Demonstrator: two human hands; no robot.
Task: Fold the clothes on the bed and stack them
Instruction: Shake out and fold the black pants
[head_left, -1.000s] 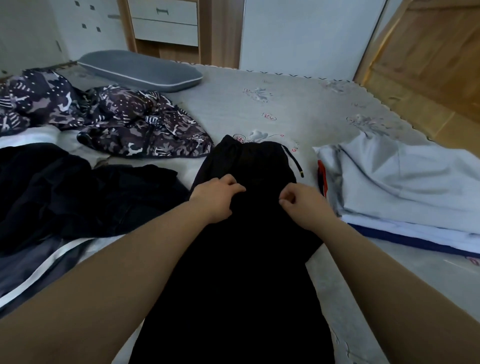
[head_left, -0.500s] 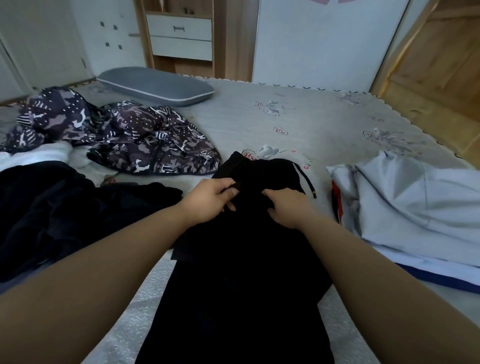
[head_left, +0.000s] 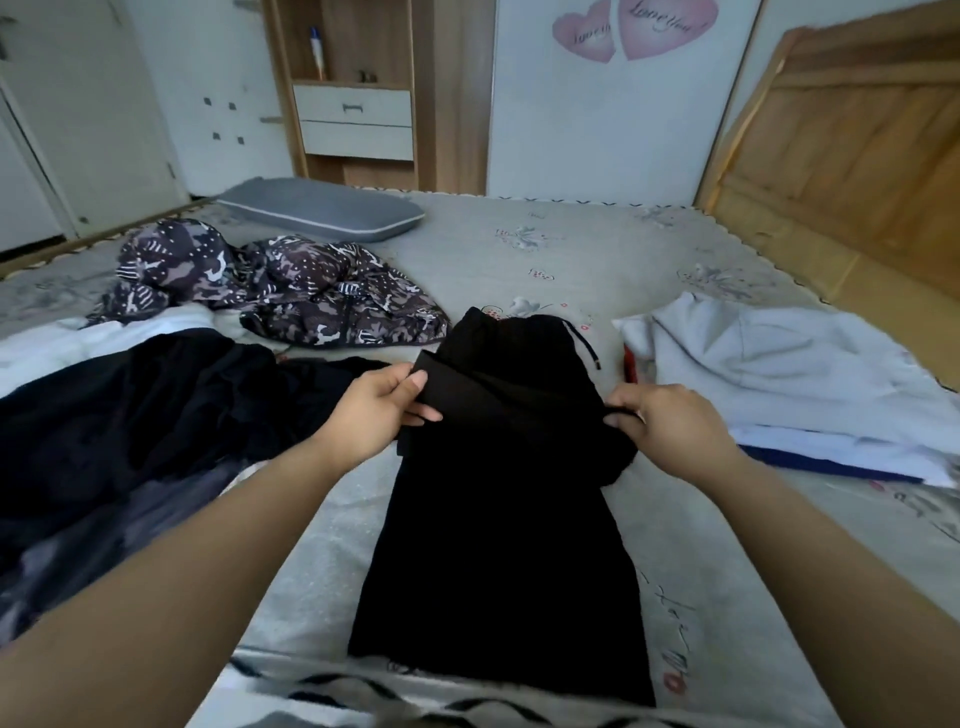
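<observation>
My left hand (head_left: 382, 410) pinches a folded edge of the black trousers (head_left: 511, 499), thumb on top, and my right hand (head_left: 670, 423) grips the same fold at its other end; the fold is raised a little. The trousers lie lengthwise mid-bed (head_left: 597, 249), waistband away from me, legs reaching the near edge. A dark heap (head_left: 135, 410) lies towards the left edge, a camouflage jacket (head_left: 291, 291) behind it, a white garment (head_left: 789, 379) towards the right edge
</observation>
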